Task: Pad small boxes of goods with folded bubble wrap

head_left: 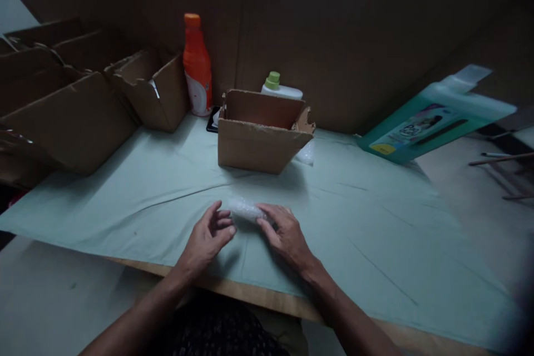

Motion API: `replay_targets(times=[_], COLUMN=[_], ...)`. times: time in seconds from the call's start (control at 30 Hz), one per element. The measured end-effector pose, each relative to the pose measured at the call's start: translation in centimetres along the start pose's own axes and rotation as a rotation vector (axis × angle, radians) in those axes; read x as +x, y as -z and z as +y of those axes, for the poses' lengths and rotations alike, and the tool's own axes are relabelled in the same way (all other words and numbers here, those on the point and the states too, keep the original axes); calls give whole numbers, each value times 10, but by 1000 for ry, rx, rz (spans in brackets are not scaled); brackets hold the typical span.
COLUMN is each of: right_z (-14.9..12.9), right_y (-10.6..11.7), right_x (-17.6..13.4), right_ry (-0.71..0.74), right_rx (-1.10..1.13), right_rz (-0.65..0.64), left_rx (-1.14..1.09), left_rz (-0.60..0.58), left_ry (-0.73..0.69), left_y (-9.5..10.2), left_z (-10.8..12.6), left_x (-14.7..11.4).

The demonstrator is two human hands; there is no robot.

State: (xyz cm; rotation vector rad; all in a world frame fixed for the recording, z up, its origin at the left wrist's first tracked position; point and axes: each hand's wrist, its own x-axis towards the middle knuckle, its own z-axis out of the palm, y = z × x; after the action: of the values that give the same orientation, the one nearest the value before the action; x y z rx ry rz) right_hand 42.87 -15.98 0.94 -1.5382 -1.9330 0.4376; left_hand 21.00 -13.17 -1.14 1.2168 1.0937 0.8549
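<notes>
A small roll of bubble wrap [245, 209] is held just over the cloth near the table's front edge. My right hand [287, 233] pinches its right end between thumb and fingers. At the left end, my left hand [209, 233] has its fingers apart and curved, close to the roll but gripping nothing. Whether anything is inside the wrap cannot be seen. Beyond the hands stands an open cardboard box [254, 147] with a slanted right side.
Larger cardboard boxes [79, 122] and a smaller box [161, 100] stand at left. Behind are an orange bottle [198, 67], a white bottle with a green cap [283, 90] and a dark flat object [212, 121]. A green jug [429, 117] leans at right. More bubble wrap [307, 153] lies behind the middle box.
</notes>
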Motion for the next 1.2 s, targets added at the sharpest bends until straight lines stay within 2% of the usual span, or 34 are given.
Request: replay_targets(times=[0.07, 0.17, 0.27, 0.33, 0.4, 0.47, 0.5, 0.53, 0.6, 0.7, 0.77, 0.83, 0.9, 0.97, 1.07, 1.2], right_z=[-6, -9, -3, 2, 5, 8, 9, 10, 11, 11, 7, -2, -14, -28, -43, -48], right_y=[2, 5, 14, 26, 45, 67, 79, 92, 115, 148, 169, 189, 204, 210, 193, 133], right_x=[-5, -15, -20, -19, -15, -8, -3, 1, 10, 22, 29, 38, 50, 67, 101, 152], right_ry=[6, -71, -222, -301, -359, -374, -367, -352, -318, -256, -199, -129, -51, 43, 166, 146], right_rx=[119, 275, 490, 582, 599, 569, 529, 478, 355, 167, 47, -86, -218, -330, -495, -709], right_rz=[-39, -36, -95, -165, -163, -110, -82, -56, 20, 196, 297, 356, 332, 222, 25, -231], left_rx=[-152, -161, -12, 141, 344, 581, 699, 811, 980, 1059, 1020, 990, 985, 985, 971, 960], left_rz=[-69, -108, -215, -246, -146, 52, 154, 232, 271, 151, 80, 33, 18, 24, 45, 34], left_ry=[83, 65, -20, -187, -488, -810, -925, -976, -995, -978, -1001, -1021, -1041, -1058, -1053, -1040], left_y=[-5, -13, -16, -13, -7, -1, 2, 4, 7, 10, 14, 20, 26, 33, 40, 43], left_z=[1, 6, 18, 34, 60, 93, 109, 124, 144, 148, 138, 127, 117, 112, 111, 114], left_x=[-2, -2, -2, 4, 20, 49, 67, 86, 121, 146, 138, 116, 88, 63, 41, 39])
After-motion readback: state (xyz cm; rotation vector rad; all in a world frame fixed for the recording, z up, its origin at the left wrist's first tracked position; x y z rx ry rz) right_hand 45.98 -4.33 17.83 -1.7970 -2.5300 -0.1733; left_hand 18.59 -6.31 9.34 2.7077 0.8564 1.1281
